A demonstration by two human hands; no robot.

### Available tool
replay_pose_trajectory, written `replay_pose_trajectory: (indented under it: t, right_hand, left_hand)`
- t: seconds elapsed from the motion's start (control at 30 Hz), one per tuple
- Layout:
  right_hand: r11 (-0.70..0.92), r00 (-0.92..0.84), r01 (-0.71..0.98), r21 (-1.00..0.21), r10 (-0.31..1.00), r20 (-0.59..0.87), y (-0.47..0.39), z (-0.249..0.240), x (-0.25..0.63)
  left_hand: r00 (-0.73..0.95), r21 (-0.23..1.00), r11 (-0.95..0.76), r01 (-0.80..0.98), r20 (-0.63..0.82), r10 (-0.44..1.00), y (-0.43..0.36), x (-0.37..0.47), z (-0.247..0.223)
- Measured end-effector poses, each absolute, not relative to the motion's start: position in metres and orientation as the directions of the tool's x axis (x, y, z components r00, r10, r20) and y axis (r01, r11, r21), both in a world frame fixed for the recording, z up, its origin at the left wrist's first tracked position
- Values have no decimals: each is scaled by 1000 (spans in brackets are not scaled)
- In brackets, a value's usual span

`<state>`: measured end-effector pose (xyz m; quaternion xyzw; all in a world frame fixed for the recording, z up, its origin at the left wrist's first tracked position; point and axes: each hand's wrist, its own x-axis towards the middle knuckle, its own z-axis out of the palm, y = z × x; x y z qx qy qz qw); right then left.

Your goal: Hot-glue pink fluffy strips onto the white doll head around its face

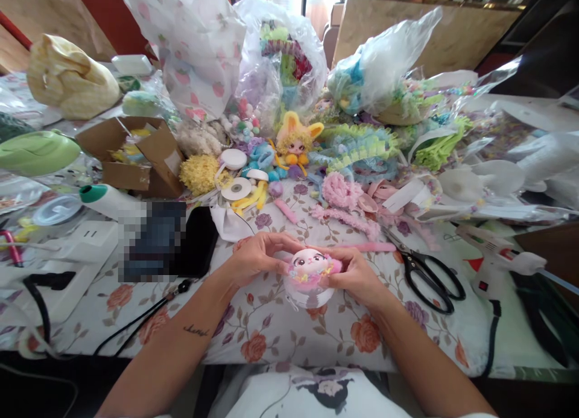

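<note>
Between both hands is a small doll head (309, 262) with a white face, dark eyes and pink trim dotted with little yellow shapes. My left hand (265, 255) grips its left side, thumb near the cheek. On the other side my right hand (355, 272) holds it, thumb across the lower trim. A round white piece (310, 298) shows just under the head; whether it is joined to it I cannot tell. Behind my right hand lies a thin pink strip (380, 247). Black-handled scissors (429, 279) rest to the right on the flowered tablecloth (253, 345).
A glue gun (497, 261) stands at the right, its cord running to the front edge. Left are a black phone (196, 240), a power strip (76, 273) and a cardboard box (136, 158). Farther back sit a yellow bunny-eared doll (296, 143), pink yarn (341, 192) and plastic bags (380, 62).
</note>
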<state>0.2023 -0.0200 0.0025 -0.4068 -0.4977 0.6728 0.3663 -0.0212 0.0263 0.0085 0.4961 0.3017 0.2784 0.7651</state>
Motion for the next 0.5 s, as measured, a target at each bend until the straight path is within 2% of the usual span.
replay_pose_trajectory:
  t: [0.1, 0.27, 0.4, 0.5]
  right_hand:
    - [-242, -386, -112, -964, 904, -182, -20, 3, 203]
    - [-216, -193, -57, -975, 960, -202, -19, -3, 201]
    - [-220, -127, -12, -975, 968, -216, -20, -3, 198]
    - [-164, -103, 36, -986, 981, -167, -21, 0, 194]
  left_hand:
    - [656, 923, 368, -116, -207, 726, 26, -20, 7]
    - [622, 914, 387, -120, -234, 747, 24, -19, 5]
    - [665, 954, 293, -71, -173, 726, 21, -17, 13]
    - [607, 985, 171, 22, -149, 780, 17, -13, 20]
